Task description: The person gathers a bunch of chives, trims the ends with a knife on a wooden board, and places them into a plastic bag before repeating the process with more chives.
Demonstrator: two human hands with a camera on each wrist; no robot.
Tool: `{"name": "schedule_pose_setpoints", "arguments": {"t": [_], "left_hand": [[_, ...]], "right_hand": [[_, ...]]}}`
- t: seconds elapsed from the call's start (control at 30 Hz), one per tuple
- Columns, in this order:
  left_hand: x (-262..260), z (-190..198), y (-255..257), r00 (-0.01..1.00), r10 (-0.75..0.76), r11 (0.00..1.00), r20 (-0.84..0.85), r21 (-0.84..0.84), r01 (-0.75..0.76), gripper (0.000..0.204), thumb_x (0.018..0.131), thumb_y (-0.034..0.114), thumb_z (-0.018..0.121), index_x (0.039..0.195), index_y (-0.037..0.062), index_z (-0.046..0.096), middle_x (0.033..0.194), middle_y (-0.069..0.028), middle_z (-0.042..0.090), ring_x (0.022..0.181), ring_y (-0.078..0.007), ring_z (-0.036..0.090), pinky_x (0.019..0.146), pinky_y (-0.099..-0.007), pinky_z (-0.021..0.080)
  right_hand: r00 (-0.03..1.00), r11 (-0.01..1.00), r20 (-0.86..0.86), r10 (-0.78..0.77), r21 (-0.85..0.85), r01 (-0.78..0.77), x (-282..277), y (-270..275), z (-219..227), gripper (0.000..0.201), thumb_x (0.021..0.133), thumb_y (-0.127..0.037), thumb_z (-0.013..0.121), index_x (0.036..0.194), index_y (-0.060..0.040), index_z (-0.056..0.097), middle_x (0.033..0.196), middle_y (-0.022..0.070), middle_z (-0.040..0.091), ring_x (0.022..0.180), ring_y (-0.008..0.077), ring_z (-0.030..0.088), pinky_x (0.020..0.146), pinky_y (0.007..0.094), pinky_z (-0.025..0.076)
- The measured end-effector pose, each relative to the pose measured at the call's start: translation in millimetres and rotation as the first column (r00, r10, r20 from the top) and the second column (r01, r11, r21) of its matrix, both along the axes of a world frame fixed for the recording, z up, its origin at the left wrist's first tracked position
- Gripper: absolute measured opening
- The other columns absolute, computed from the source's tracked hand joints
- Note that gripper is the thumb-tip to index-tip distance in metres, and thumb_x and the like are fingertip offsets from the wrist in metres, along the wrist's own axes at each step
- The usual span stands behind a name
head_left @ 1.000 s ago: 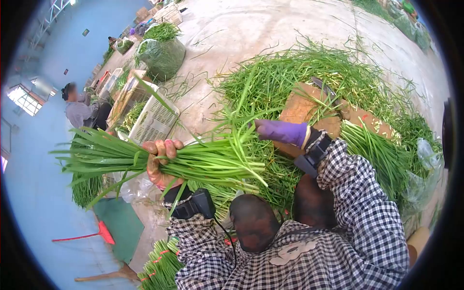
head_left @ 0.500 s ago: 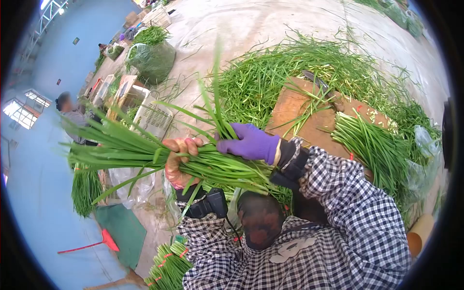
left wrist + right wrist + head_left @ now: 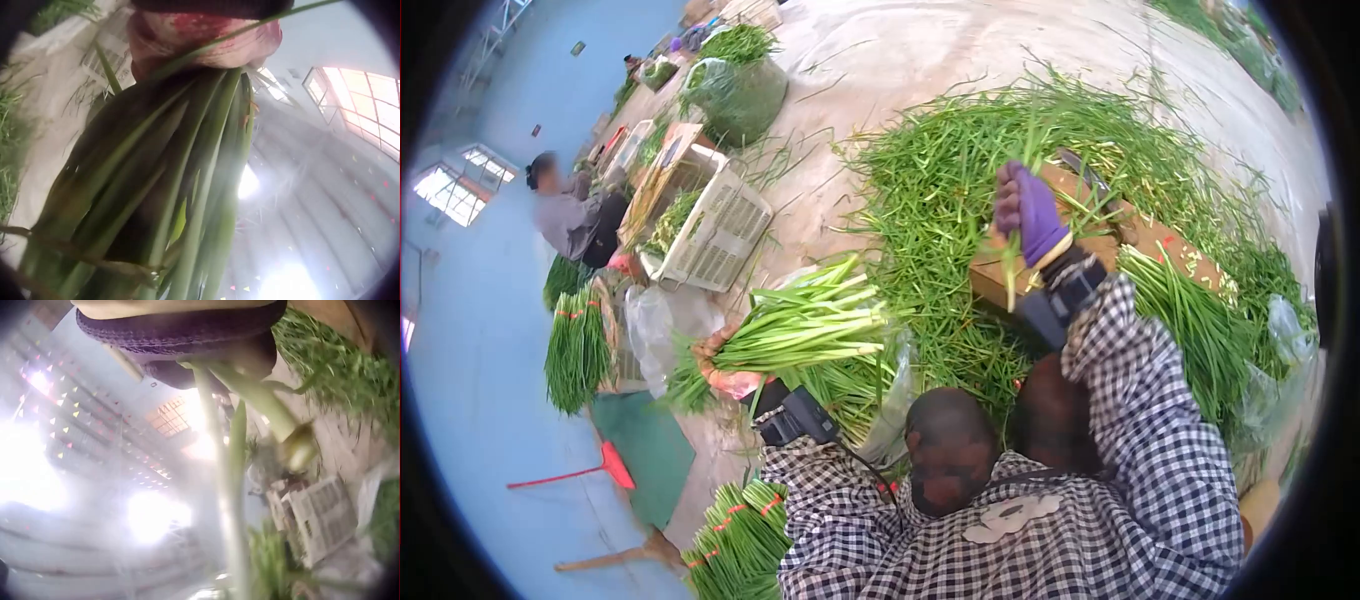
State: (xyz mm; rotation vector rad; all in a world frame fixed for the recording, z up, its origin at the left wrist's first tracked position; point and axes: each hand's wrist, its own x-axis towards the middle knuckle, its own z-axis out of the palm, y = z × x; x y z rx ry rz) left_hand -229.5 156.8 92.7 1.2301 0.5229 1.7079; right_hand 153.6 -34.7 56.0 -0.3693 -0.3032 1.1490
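Note:
A bundle of green stalks lies in the grip of the left hand, its pale cut ends toward the centre of the head view. In the left wrist view the left hand is curled round the bundle, and long leaves spread away from it. The right hand, in a purple glove, is curled round a few stalks near a wooden block. Those few stalks stick out of the gloved right hand in the right wrist view.
A heap of loose greens surrounds the block, where a blade lies. Tied bundles sit at the lower left. Beyond are a white crate, a filled bag, a red-headed tool and a seated person.
The right hand has moved away from the bundle, up and to the right, carrying a few stalks. The left hand has moved slightly left and down, and the bundle's pale ends now point up and right.

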Motion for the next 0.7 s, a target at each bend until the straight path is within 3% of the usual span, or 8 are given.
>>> {"name": "schedule_pose_setpoints", "arguments": {"t": [0.07, 0.13, 0.37, 0.43, 0.5, 0.57, 0.63, 0.7], "left_hand": [[-35.4, -26.8, 41.7, 0.999, -0.03, 0.993, 0.028, 0.115, 0.026, 0.058, 0.067, 0.021, 0.069, 0.112, -0.0023, 0.041, 0.084, -0.0148, 0.056, 0.064, -0.0208, 0.058, 0.064, -0.0296, 0.048], [-33.1, -23.3, 45.5, 0.99, 0.138, 0.94, 0.016, 0.313, -0.136, 0.054, 0.069, 0.019, 0.067, 0.111, -0.0019, 0.041, 0.082, -0.0132, 0.055, 0.062, -0.0198, 0.057, 0.061, -0.029, 0.048], [18.4, 26.2, 47.9, 0.446, 0.636, -0.538, 0.63, 0.776, -0.328, 0.029, 0.077, 0.007, 0.055, 0.101, 0.0013, 0.04, 0.066, -0.0018, 0.047, 0.042, -0.0124, 0.048, 0.042, -0.0249, 0.044], [58.8, 58.0, 5.5, 0.657, 0.616, -0.268, 0.435, 0.9, -0.344, 0.02, 0.078, 0.015, 0.055, 0.091, 0.0044, 0.045, 0.062, -0.0013, 0.049, 0.045, -0.0131, 0.051, 0.043, -0.0259, 0.044], [70.9, 69.8, -2.7, 0.735, 0.517, -0.228, 0.44, 0.898, -0.377, 0.021, 0.08, 0.028, 0.054, 0.079, 0.0079, 0.048, 0.059, -0.0016, 0.054, 0.044, -0.0138, 0.052, 0.042, -0.0261, 0.043], [64.0, 67.4, -1.1, 0.749, 0.515, -0.161, 0.417, 0.905, -0.393, 0.021, 0.081, 0.029, 0.053, 0.077, 0.0087, 0.047, 0.058, -0.0007, 0.052, 0.045, -0.0138, 0.051, 0.044, -0.0269, 0.043], [44.9, 57.1, 7.6, 0.772, 0.545, 0.023, 0.327, 0.915, -0.403, 0.022, 0.081, 0.03, 0.051, 0.074, 0.0094, 0.046, 0.057, 0.0002, 0.05, 0.046, -0.0137, 0.05, 0.046, -0.0277, 0.042], [15.1, 29.5, 15.4, 0.84, 0.512, 0.394, 0.178, 0.821, -0.414, 0.024, 0.082, 0.031, 0.05, 0.072, 0.0101, 0.045, 0.056, 0.0011, 0.049, 0.046, -0.0137, 0.048, 0.048, -0.0285, 0.041]], "right_hand": [[0.903, 0.874, 0.367, -0.224, -0.335, 0.353, 6.9, -0.9, 15.8, 0.027, 0.087, -0.037, 0.048, 0.085, -0.0098, 0.047, 0.056, -0.0077, 0.043, 0.045, 0.0074, 0.043, 0.041, 0.023, 0.038], [0.181, 0.431, 0.809, 0.559, -0.47, 0.77, 18.3, -1.4, 26.0, 0.057, 0.078, -0.045, 0.057, 0.109, 0.0024, 0.047, 0.08, 0.009, 0.06, 0.074, 0.023, 0.058, 0.066, 0.0317, 0.048], [0.32, 0.801, 0.748, 0.582, -0.461, -0.382, -107.2, -25.1, 49.9, 0.085, 0.069, -0.034, 0.07, 0.134, -0.0048, 0.025, 0.137, 0.0164, 0.028, 0.118, 0.0264, 0.039, 0.096, 0.0378, 0.036], [0.298, 0.848, 0.896, 0.33, -0.143, -0.51, -141.7, -5.5, 4.5, 0.07, 0.076, -0.022, 0.064, 0.133, -0.0132, 0.026, 0.123, 0.0195, 0.046, 0.111, 0.0234, 0.047, 0.088, 0.0359, 0.043], [-0.286, 0.739, 0.683, -0.672, 0.596, -0.315, -153.2, 5.7, -4.4, 0.028, 0.08, -0.013, 0.051, 0.108, -0.0099, 0.052, 0.108, 0.0108, 0.054, 0.091, 0.0177, 0.054, 0.076, 0.0311, 0.047], [-0.271, 0.798, 0.751, -0.602, 0.574, -0.183, -160.2, -3.3, 3.3, 0.021, 0.081, -0.013, 0.048, 0.099, -0.0099, 0.057, 0.098, 0.0074, 0.058, 0.08, 0.0153, 0.057, 0.068, 0.029, 0.049], [0.369, 0.875, 0.797, 0.478, -0.393, -0.284, -124.5, -22.1, 39.4, 0.017, 0.082, -0.016, 0.047, 0.094, -0.0111, 0.058, 0.076, 0.0008, 0.056, 0.056, 0.0096, 0.052, 0.049, 0.0224, 0.045], [0.703, 0.908, 0.606, 0.373, -0.395, -0.141, -70.2, -22.8, 20.4, 0.025, 0.089, -0.024, 0.045, 0.1, -0.0024, 0.051, 0.073, -0.0007, 0.053, 0.045, 0.0034, 0.042, 0.038, 0.0142, 0.035]]}}
